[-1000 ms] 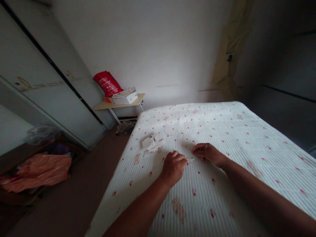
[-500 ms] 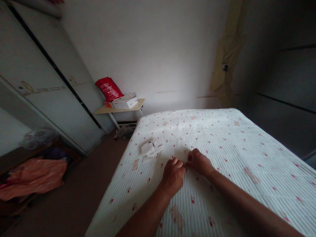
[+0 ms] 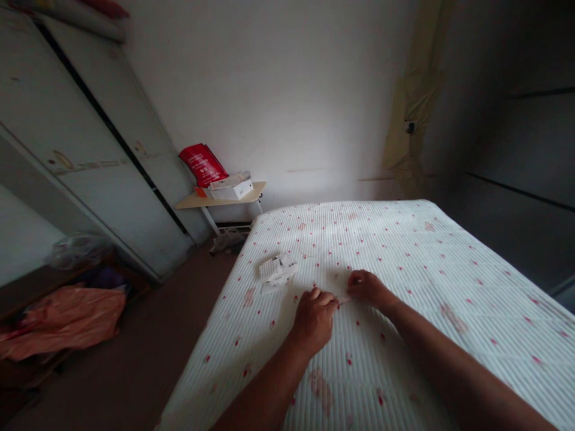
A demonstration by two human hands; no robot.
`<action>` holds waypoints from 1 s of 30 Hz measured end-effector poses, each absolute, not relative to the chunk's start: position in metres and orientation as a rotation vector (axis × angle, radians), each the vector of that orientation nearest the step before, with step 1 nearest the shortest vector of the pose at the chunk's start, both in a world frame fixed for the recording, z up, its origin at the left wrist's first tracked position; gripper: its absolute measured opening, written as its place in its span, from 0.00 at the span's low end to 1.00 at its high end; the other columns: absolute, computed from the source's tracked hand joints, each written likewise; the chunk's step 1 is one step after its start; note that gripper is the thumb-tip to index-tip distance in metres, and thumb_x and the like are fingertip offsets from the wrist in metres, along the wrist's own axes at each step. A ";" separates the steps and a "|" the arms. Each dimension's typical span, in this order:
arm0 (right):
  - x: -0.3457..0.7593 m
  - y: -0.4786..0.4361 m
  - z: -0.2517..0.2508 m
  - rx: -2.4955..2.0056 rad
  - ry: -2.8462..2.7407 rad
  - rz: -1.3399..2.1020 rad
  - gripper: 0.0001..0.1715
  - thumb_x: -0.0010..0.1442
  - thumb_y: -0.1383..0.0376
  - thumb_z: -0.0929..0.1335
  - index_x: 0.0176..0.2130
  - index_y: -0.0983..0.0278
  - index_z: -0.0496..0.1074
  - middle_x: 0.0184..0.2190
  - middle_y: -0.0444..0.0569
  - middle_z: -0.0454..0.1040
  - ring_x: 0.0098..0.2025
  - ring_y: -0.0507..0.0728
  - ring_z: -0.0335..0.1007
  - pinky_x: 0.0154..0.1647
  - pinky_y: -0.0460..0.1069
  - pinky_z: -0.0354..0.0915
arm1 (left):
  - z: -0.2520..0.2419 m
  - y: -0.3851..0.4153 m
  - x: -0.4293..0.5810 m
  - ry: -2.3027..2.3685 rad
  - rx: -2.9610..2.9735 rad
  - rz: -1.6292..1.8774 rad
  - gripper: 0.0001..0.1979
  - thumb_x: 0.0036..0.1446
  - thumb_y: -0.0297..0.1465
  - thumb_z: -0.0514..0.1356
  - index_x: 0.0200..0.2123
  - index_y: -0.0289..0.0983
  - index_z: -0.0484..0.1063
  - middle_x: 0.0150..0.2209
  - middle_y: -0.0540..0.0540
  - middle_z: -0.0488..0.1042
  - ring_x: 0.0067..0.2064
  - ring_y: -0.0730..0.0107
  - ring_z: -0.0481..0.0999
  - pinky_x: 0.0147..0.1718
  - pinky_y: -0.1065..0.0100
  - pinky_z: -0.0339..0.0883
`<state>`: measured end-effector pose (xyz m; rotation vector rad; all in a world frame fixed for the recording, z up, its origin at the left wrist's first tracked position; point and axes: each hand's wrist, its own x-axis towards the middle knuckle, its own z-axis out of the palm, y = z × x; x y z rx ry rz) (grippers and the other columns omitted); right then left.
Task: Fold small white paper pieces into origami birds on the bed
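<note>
Head view: pale wall [image 3: 269,90] across the back, bed [image 3: 404,239] with a ribbed white cover, red dots and faint brownish prints, filling most of the foreground. Tall wardrobe [image 3: 49,102] on the left, a rolled bundle [image 3: 87,17] lying on top. Low shelf area at lower left carries an orange crumpled sheet [image 3: 72,320], with clear plastic [image 3: 76,250] behind it. Small side table [image 3: 193,202] stands between wardrobe and far bed corner; on it, a red bag [image 3: 203,164] with white print leans back, white box [image 3: 233,191] in front with folded paper on top. Tan patch [image 3: 396,146] is stuck on the wall at right, socket [image 3: 409,126] in it. Both forearms come in over the near bed edge. Left hand [image 3: 313,317]: fingers curled in, nearly closed, thumb side pinching one end of the strip. Right hand [image 3: 369,289]: fingers half-curled, tips at the other end; contact is too small to see, can't tell if it grips. Printed white paper [image 3: 278,267], crumpled, lies on the cover just beyond the left hand, apart from it. Smallest: thin pale strip [image 3: 344,299], spanning the gap between the hands, just above or on the cover, can't tell which; fingers block its ends.
</note>
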<state>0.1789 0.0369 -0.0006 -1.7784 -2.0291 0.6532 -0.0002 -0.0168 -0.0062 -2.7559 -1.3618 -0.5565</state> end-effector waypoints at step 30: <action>0.175 0.031 -0.003 -1.799 -2.093 0.546 0.03 0.49 0.70 0.66 0.28 0.66 0.72 0.33 0.49 0.69 0.33 0.53 0.68 0.33 0.44 0.59 | -0.008 -0.020 0.002 -1.446 -2.784 -0.642 0.13 0.54 0.24 0.54 0.41 0.40 0.72 0.38 0.46 0.73 0.41 0.64 0.66 0.39 0.62 0.59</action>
